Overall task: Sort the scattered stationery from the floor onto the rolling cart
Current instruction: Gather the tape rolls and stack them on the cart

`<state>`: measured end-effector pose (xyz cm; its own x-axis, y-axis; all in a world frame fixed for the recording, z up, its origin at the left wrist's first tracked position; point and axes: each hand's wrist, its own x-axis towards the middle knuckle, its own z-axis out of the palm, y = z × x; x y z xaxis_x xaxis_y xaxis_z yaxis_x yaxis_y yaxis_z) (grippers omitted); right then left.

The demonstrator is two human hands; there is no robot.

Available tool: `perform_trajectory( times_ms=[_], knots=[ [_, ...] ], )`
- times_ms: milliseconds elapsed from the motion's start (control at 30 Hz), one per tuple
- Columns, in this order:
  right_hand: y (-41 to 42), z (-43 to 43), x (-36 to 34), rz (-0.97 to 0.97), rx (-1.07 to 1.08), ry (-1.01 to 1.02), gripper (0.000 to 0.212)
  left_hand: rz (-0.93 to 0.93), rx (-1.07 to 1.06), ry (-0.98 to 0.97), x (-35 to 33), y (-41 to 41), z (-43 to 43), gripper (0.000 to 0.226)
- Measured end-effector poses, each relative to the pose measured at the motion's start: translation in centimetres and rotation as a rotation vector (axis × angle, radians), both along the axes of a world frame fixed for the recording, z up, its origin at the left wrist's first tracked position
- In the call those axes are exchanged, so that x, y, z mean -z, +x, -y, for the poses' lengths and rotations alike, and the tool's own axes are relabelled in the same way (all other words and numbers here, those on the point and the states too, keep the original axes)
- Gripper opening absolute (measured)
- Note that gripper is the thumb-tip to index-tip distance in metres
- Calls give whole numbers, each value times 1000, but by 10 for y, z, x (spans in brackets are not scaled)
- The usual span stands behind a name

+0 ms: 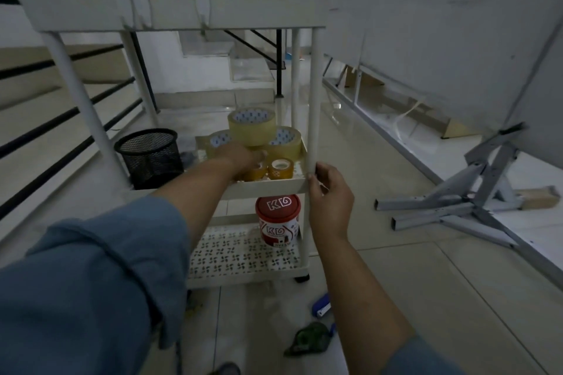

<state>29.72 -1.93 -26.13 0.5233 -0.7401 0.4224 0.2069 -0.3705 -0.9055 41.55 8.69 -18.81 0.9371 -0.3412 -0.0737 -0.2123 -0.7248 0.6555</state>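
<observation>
Fingers (315, 189) of the right hand (330, 201) clamp the cart post (313, 85); outstretched left hand (240, 158) seemingly pinches a tape roll (257, 172).

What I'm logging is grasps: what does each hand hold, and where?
The right hand grips the cart's post just above the middle shelf. The left hand touches a small tape roll on that shelf; a grip cannot be told.

White rolling cart (268, 187), its bottom shelf (231, 253) punched with a pinwheel pattern. Tan packing-tape rolls (252, 128), cores white printed blue; amber small tape rolls (281, 168). Red-and-white tub (277, 222) lettered "KD". Black mesh pen cup (150, 155) at nine o'clock of the rolls; blue stapler (321, 304) and green tape dispenser (309, 339) at six o'clock of the cart.
</observation>
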Motion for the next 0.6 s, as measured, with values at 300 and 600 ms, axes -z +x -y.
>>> perform_trajectory(
  times_ms=[300, 600],
  knots=[
    [-1, 2, 1, 2, -12, -12, 19, 129, 0, 86, 8, -8, -2, 46],
    [1, 4, 4, 1, -7, -36, 19, 33, -78, -38, 11, -7, 7, 49]
  ],
)
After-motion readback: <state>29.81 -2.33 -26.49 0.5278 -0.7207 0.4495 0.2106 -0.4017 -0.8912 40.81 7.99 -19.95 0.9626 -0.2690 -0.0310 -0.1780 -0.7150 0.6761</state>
